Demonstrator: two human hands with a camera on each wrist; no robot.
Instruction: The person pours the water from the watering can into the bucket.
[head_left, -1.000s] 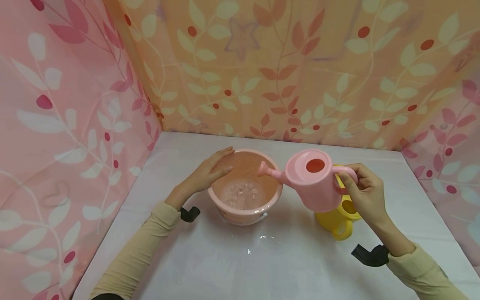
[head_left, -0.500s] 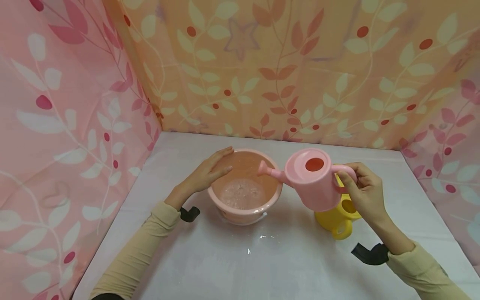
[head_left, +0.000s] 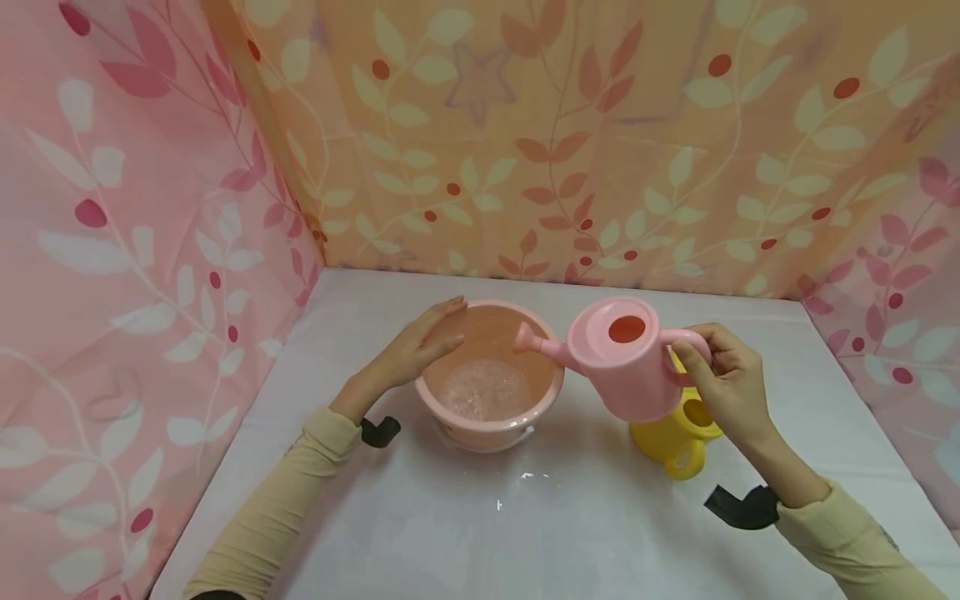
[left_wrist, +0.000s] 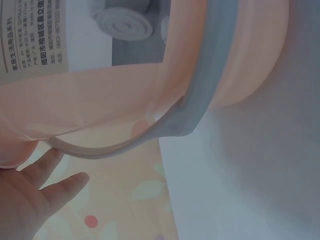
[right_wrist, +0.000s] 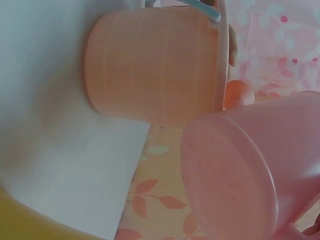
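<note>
Above the table's middle, the pink watering can (head_left: 626, 358) hangs tilted, its spout over the right rim of the pink basin (head_left: 489, 375). Right hand (head_left: 731, 383) curls round the can's handle; left hand (head_left: 420, 342) lies with straight fingers on the basin's far-left rim. Water already lies bubbling in the basin, so pouring looks well under way, with the can yet to be put down. Behind the can stands a yellow watering can (head_left: 678, 433). White table (head_left: 570, 525); leaf-print curtains (head_left: 150, 208) enclose three sides.
</note>
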